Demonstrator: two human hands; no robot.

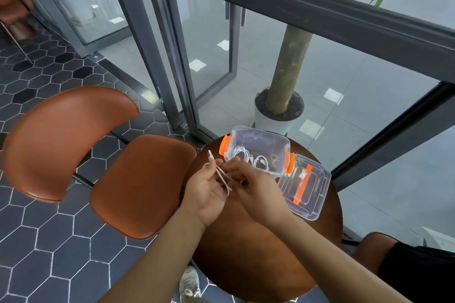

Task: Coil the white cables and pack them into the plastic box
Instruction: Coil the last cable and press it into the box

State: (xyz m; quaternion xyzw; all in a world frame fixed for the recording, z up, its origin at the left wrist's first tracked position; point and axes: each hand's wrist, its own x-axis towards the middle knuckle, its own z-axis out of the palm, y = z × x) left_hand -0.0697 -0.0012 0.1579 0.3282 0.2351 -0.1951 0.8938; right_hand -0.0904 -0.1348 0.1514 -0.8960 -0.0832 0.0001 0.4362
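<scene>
Hands (209, 189) (248, 186) pinch thin white cable (222, 177); clear box (258, 150) beside.

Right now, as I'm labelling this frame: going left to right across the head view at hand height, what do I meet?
Brown chair, left hand, right hand, clear lid. Both hands hold the white cable; the plastic box overlaps the right hand, so omitted.

No text, label, brand or number could be read anywhere; the plastic box (261, 137) and its lid (318, 188) showed no legible marking.
</scene>
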